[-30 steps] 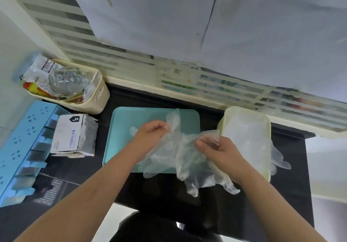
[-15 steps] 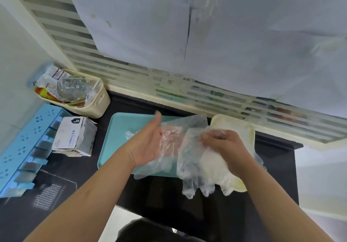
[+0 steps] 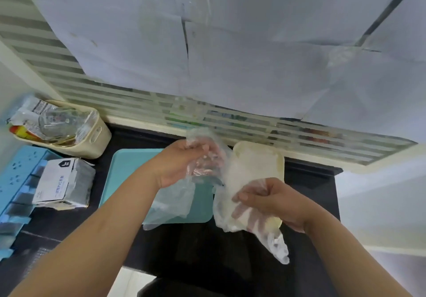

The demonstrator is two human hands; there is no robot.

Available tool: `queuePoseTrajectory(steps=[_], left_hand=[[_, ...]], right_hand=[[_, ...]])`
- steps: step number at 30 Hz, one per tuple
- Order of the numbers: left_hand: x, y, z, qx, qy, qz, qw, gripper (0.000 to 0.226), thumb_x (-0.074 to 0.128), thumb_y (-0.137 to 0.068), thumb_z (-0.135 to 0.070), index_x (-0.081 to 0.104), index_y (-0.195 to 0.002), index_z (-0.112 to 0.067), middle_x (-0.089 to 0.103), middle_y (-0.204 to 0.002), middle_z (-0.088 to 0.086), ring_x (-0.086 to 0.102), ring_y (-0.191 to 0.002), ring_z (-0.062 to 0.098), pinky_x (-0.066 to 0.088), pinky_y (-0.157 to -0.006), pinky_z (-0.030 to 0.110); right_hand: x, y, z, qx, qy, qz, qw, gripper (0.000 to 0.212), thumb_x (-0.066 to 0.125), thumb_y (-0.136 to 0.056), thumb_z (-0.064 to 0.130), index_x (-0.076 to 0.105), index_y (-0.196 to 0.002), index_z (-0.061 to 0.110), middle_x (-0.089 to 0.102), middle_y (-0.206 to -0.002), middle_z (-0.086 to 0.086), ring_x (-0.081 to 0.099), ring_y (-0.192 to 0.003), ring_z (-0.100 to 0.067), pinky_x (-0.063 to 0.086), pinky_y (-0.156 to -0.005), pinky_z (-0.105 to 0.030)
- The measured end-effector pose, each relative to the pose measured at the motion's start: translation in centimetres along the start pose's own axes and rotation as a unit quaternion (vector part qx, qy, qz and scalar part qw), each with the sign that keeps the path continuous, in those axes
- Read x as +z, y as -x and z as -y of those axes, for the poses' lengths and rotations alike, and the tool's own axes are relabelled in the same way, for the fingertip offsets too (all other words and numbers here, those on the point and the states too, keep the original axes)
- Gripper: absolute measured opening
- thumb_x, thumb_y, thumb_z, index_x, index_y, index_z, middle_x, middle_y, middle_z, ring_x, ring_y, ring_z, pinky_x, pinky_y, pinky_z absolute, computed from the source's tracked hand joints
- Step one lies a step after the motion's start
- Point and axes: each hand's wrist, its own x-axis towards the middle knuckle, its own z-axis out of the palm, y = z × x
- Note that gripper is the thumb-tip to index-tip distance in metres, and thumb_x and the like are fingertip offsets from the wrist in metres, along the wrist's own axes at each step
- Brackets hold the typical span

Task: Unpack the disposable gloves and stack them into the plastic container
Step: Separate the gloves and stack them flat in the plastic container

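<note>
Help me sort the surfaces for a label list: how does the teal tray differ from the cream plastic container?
The teal tray is flat, lying left under the left hand. The cream plastic container is paler, sits right of it, and is mostly covered by clear gloves that both hands hold. Both are rounded rectangles on the black counter.

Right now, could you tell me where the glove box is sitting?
In the head view the glove box sits at the left on the dark counter, between the blue rack and the teal tray, just below the cream basket.
</note>
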Motion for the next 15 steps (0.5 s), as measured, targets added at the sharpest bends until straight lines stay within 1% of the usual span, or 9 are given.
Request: queuePoseTrajectory(steps=[1, 3, 5, 6, 8, 9, 10, 12, 15], left_hand=[[1.4, -0.6, -0.3, -0.02, 0.009, 0.056, 0.998, 0.024, 0.057, -0.103, -0.01, 0.067, -0.12, 0.004, 0.071, -0.123, 0.018, 0.068, -0.118, 0.038, 0.056, -0.1, 0.05], [3.2, -1.8, -0.7, -0.068, 0.03, 0.168, 0.983, 0.032, 0.058, -0.103, -0.012, 0.059, -0.129, 0.008, 0.065, -0.135, 0.022, 0.065, -0.119, 0.044, 0.06, -0.089, 0.05], [5.0, -3.7, -0.5, -0.09, 0.008, 0.237, 0.967, 0.027, 0.055, -0.106, -0.014, 0.059, -0.126, 0.003, 0.059, -0.143, 0.025, 0.064, -0.12, 0.048, 0.061, -0.082, 0.046], [5.9, -4.7, -0.1, -0.094, -0.007, 0.235, 0.967, 0.021, 0.055, -0.106, -0.014, 0.062, -0.121, 0.0, 0.06, -0.141, 0.024, 0.065, -0.119, 0.048, 0.061, -0.08, 0.044], [8.0, -7.0, 1.1, -0.098, -0.046, 0.174, 0.979, 0.017, 0.061, -0.103, -0.013, 0.066, -0.116, -0.003, 0.069, -0.131, 0.019, 0.071, -0.112, 0.041, 0.061, -0.079, 0.038], [8.7, -8.0, 1.8, -0.087, -0.086, 0.115, 0.986, 0.019, 0.067, -0.1, -0.011, 0.068, -0.116, -0.001, 0.073, -0.122, 0.016, 0.075, -0.102, 0.032, 0.061, -0.075, 0.033], [9.6, -9.2, 2.7, -0.069, -0.137, 0.051, 0.987, 0.02, 0.073, -0.095, -0.008, 0.071, -0.113, 0.0, 0.076, -0.113, 0.013, 0.077, -0.091, 0.022, 0.06, -0.069, 0.028], [10.3, -11.2, 4.4, -0.034, -0.226, -0.061, 0.972, 0.015, 0.077, -0.086, -0.002, 0.076, -0.102, -0.002, 0.077, -0.096, 0.007, 0.071, -0.076, 0.012, 0.058, -0.064, 0.025], [10.6, -12.3, 6.1, 0.007, -0.299, -0.121, 0.947, 0.01, 0.065, -0.086, -0.002, 0.073, -0.087, -0.007, 0.07, -0.086, 0.004, 0.062, -0.077, 0.018, 0.051, -0.069, 0.029]], right_hand=[[-0.3, 0.9, 0.2, -0.006, 0.008, 0.031, 0.999, 0.024, 0.07, -0.1, 0.021, 0.078, -0.114, 0.003, 0.08, -0.111, -0.018, 0.077, -0.087, -0.021, 0.059, -0.079, -0.026], [-0.9, 2.0, 0.3, -0.03, 0.007, 0.079, 0.996, 0.027, 0.07, -0.101, 0.017, 0.076, -0.118, -0.003, 0.078, -0.118, -0.019, 0.075, -0.109, -0.03, 0.058, -0.098, -0.035], [-1.9, 3.2, -0.1, -0.048, -0.022, 0.099, 0.994, 0.028, 0.067, -0.102, 0.012, 0.073, -0.12, -0.008, 0.076, -0.12, -0.023, 0.074, -0.112, -0.033, 0.057, -0.101, -0.041], [-2.4, 3.6, -0.4, -0.056, -0.037, 0.104, 0.992, 0.028, 0.067, -0.102, 0.012, 0.073, -0.121, -0.008, 0.076, -0.119, -0.024, 0.074, -0.11, -0.034, 0.058, -0.1, -0.044], [-3.4, 4.3, -0.9, -0.066, -0.061, 0.104, 0.99, 0.029, 0.067, -0.102, 0.016, 0.074, -0.119, -0.005, 0.075, -0.118, -0.027, 0.072, -0.106, -0.04, 0.059, -0.098, -0.054], [-3.5, 4.4, -1.0, -0.067, -0.075, 0.099, 0.99, 0.028, 0.067, -0.101, 0.019, 0.076, -0.119, -0.001, 0.075, -0.118, -0.029, 0.074, -0.099, -0.04, 0.062, -0.091, -0.053], [-3.9, 4.7, -1.1, -0.058, -0.095, 0.08, 0.991, 0.028, 0.068, -0.101, 0.022, 0.077, -0.119, 0.003, 0.075, -0.116, -0.03, 0.076, -0.09, -0.038, 0.065, -0.08, -0.048], [-4.3, 4.6, -1.1, -0.044, -0.111, -0.009, 0.993, 0.029, 0.07, -0.099, 0.028, 0.077, -0.117, 0.006, 0.076, -0.111, -0.028, 0.077, -0.076, -0.033, 0.065, -0.065, -0.038], [-5.1, 2.9, -1.7, -0.047, -0.096, -0.17, 0.98, 0.027, 0.065, -0.103, 0.028, 0.074, -0.117, 0.007, 0.079, -0.104, -0.02, 0.075, -0.08, -0.034, 0.063, -0.066, -0.038]])
